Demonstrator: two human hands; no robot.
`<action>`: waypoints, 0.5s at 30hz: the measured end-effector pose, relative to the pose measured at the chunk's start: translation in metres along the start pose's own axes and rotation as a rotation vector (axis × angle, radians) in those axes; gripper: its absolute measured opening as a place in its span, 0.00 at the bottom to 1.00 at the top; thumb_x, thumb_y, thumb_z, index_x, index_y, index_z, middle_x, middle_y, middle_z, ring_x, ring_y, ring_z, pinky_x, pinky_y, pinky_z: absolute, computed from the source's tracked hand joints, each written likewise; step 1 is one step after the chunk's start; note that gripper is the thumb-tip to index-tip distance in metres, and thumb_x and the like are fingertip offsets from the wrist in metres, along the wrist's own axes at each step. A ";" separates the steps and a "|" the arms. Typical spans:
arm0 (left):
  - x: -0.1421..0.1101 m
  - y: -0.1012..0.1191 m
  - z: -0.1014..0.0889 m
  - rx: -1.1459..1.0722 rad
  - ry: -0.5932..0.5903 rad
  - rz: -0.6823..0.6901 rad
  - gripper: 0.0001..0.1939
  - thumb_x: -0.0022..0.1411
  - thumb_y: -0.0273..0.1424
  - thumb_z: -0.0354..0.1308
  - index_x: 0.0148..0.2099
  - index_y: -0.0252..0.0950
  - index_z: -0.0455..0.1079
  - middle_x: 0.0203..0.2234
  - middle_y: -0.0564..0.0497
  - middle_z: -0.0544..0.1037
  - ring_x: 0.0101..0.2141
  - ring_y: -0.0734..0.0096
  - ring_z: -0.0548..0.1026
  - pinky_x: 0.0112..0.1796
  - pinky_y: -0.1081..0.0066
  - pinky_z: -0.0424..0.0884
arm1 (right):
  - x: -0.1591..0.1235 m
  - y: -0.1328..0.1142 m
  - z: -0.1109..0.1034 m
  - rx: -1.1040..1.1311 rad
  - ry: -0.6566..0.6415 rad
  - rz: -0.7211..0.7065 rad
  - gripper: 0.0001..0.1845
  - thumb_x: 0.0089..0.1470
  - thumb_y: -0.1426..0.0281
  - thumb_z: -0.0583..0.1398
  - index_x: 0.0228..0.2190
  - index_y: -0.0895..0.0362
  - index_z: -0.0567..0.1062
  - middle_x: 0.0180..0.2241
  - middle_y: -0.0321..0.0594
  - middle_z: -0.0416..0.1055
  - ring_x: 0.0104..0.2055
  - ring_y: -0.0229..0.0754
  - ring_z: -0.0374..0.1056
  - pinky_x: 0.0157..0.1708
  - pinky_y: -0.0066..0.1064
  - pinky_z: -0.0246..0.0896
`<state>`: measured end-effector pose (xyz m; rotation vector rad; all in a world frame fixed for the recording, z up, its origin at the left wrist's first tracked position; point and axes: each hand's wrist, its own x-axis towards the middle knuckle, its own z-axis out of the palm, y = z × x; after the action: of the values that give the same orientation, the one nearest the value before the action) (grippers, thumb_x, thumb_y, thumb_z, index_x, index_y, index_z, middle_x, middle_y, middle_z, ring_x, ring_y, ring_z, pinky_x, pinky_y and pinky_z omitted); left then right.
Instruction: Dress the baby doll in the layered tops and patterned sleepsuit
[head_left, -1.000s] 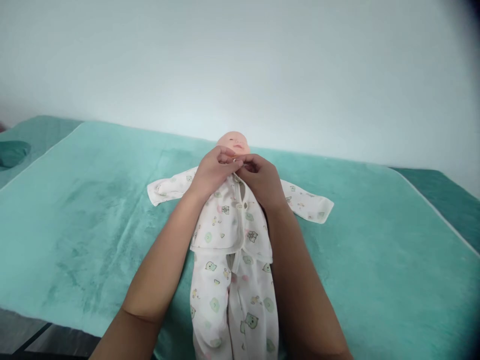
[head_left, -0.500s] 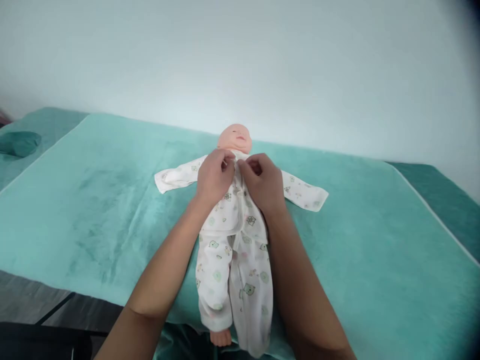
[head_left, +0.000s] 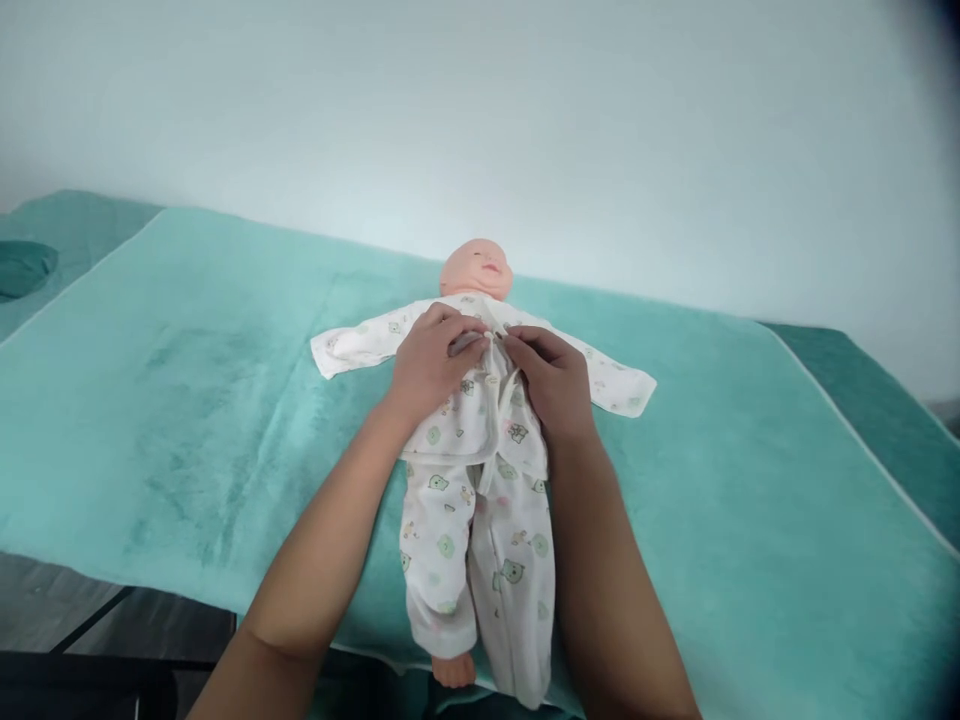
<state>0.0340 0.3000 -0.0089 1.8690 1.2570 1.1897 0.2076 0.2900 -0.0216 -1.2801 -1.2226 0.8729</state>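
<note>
A baby doll [head_left: 480,268] lies on its back, head toward the wall, dressed in a white printed baby jacket [head_left: 450,425] and matching trousers [head_left: 517,560]. Its sleeves stretch out to both sides. My left hand [head_left: 435,360] pinches the jacket's front edge at the upper chest, fingers bent and thumb pressed near them. On the other side of the front opening, my right hand [head_left: 555,375] grips the opposite edge between thumb and fingers. The fingertips of both hands nearly meet; the fastening between them is too small to make out. Below, the jacket's front hangs slightly apart.
A green padded table cover [head_left: 210,400] lies under the doll, with a pale wall [head_left: 480,120] behind it. At the far left the cover has a dark green opening [head_left: 26,268]. A dark frame [head_left: 82,680] stands at the lower left, above a grey floor.
Both hands have shifted a little down the jacket front, the right one also outward, uncovering the collar and shoulders. The whole view has moved slightly.
</note>
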 end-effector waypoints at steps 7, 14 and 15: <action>0.001 -0.002 0.000 -0.080 0.007 -0.013 0.07 0.64 0.30 0.62 0.43 0.42 0.79 0.40 0.51 0.74 0.42 0.68 0.74 0.43 0.67 0.69 | -0.004 -0.006 0.002 -0.002 -0.010 0.010 0.10 0.52 0.62 0.68 0.35 0.53 0.83 0.39 0.37 0.80 0.43 0.44 0.73 0.48 0.37 0.68; 0.001 -0.003 0.000 -0.104 0.014 -0.001 0.07 0.64 0.30 0.61 0.43 0.42 0.80 0.40 0.51 0.73 0.40 0.70 0.73 0.43 0.67 0.68 | -0.003 -0.003 0.001 -0.035 -0.007 -0.021 0.10 0.53 0.62 0.67 0.36 0.53 0.83 0.38 0.37 0.80 0.44 0.45 0.74 0.49 0.38 0.68; 0.001 -0.003 0.000 -0.104 0.017 0.001 0.07 0.64 0.30 0.62 0.43 0.42 0.80 0.40 0.51 0.73 0.39 0.70 0.72 0.43 0.67 0.68 | -0.003 -0.004 0.001 -0.039 -0.015 -0.028 0.09 0.53 0.62 0.67 0.36 0.53 0.83 0.38 0.37 0.80 0.44 0.44 0.74 0.49 0.38 0.68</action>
<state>0.0330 0.3022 -0.0110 1.7879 1.1804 1.2504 0.2051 0.2866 -0.0182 -1.2869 -1.2723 0.8437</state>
